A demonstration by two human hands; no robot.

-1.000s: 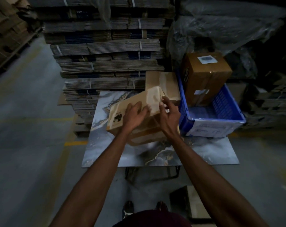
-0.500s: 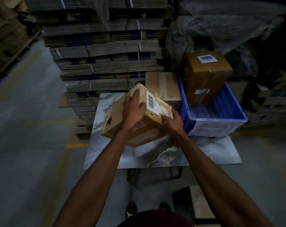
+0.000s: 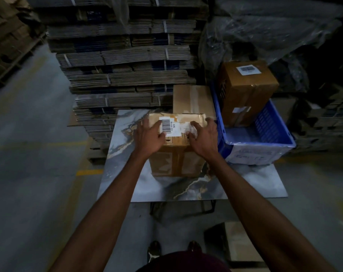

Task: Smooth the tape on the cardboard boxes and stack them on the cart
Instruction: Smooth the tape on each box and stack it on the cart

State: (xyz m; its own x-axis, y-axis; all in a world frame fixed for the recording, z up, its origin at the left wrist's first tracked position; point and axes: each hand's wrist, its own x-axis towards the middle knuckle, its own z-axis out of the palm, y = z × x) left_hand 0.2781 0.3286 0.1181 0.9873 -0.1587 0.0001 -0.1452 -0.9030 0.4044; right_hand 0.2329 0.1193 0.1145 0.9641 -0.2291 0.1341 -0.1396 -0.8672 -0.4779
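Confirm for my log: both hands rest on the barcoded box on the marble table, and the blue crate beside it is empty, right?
Not quite. The head view shows the blue crate holding a labelled brown box. The rest stands: left hand and right hand rest on the barcoded box on the marble table.

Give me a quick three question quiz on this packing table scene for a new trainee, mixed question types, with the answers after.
1. True or false: the box under the hands stands on the marble-patterned table.
2. What holds the other taped box? A) blue crate B) metal shelf C) floor
3. Fill in: the left hand rests beside the white ______ label, while the right hand lies on the box top.

Key: 1 true; 2 A, the blue crate; 3 barcode.
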